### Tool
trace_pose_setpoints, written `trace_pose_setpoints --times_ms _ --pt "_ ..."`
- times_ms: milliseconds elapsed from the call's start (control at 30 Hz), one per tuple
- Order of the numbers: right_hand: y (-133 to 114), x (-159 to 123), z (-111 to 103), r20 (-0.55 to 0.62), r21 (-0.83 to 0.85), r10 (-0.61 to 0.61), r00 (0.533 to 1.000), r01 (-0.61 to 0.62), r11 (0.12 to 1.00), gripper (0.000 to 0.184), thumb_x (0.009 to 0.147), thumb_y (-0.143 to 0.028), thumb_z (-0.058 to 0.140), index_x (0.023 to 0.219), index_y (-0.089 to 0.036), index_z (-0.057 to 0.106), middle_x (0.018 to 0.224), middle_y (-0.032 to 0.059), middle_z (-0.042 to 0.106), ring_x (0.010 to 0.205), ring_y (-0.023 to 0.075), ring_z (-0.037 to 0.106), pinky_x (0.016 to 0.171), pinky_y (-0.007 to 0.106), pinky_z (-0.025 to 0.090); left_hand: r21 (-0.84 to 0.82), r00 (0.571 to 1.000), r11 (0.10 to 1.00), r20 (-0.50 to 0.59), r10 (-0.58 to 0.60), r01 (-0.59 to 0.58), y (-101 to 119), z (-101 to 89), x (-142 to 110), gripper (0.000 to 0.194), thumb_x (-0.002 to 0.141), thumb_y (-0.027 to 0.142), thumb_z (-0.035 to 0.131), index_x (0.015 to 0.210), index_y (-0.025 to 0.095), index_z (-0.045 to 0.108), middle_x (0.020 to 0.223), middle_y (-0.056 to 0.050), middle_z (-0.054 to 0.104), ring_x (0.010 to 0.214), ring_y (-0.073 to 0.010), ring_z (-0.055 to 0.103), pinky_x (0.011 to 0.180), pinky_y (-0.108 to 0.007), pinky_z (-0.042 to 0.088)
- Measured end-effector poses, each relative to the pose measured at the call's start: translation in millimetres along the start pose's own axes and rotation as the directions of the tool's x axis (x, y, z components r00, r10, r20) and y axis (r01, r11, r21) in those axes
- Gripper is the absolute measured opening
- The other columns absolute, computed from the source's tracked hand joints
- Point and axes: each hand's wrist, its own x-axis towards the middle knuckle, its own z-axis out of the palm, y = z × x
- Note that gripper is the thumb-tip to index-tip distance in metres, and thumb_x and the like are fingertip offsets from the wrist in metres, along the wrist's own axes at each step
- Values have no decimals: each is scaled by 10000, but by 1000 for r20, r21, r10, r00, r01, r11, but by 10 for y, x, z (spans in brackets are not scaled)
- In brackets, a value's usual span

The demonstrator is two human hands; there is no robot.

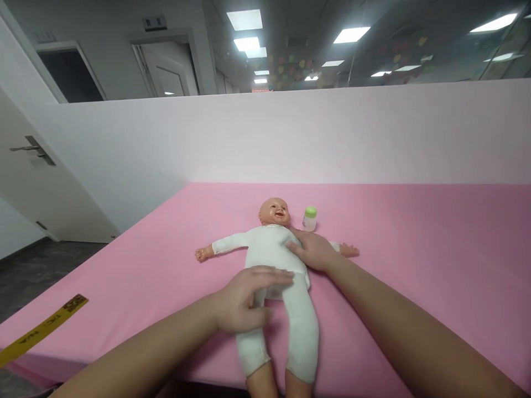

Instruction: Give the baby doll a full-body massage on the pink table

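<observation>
watching the doll (271, 260) flat on the pink mat (415, 249): left hand (243, 298) open on its hip, right hand (313, 249) open on its chest. bottle (309, 218) at 1 o'clock could topple if i nudge it.

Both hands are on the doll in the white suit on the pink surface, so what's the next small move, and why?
Probably slide the left hand under the plastic baby doll in the white suit at the hips: the doll lies flat on its back, the left hand rests on its hip, and the right hand lies flat on its chest.
</observation>
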Motion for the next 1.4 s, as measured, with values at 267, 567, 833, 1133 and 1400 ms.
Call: trace_pose_setpoints --times_ms 267,567,833,1133,1400 --pt "-18 -17 1 2 61 -7 1000 7 998 549 1009 -624 506 1447 -304 594 1317 60 711 1157 326 666 945 424 499 336 971 925 95 -221 178 -558 -170 369 783 1010 613 499 1669 252 275 1706 -76 258 1604 -305 205 1321 -523 176" --pt "13 11 18 -32 34 -78 996 79 996 532 1001 -569 544 1456 -295 574 1258 62 732 1087 311 683 913 400 498 465 967 850 -65 -246 248 -850 -232 599 775 1015 638 444 1632 174 373 1677 -101 331 1573 -273 302 1321 -458 220" --pt "-55 -35 43 -32 -53 -43 999 42 998 530 1038 -563 476 1453 -250 579 1295 97 712 1144 327 664 965 428 482 382 875 799 -337 -348 465 -1103 -335 419 586 1029 505 446 1513 192 552 1534 -71 554 1417 -268 532 1222 -419 401" --pt "-530 -377 78 -279 -325 -368 887 273 905 418 975 -241 542 1369 -135 637 1457 213 593 1311 362 577 1106 559 446 416 838 739 -386 -385 531 -1122 -360 424 459 1048 377 361 1394 252 636 1417 -37 655 1278 -258 634 1110 -410 483" --pt "-1160 -692 222 -160 318 -752 640 755 574 363 819 -298 640 1162 -192 696 1113 89 779 1066 206 746 943 308 582 412 838 738 -372 -399 534 -1092 -367 420 478 1055 410 347 1409 251 627 1396 -39 668 1258 -255 640 1095 -400 488"
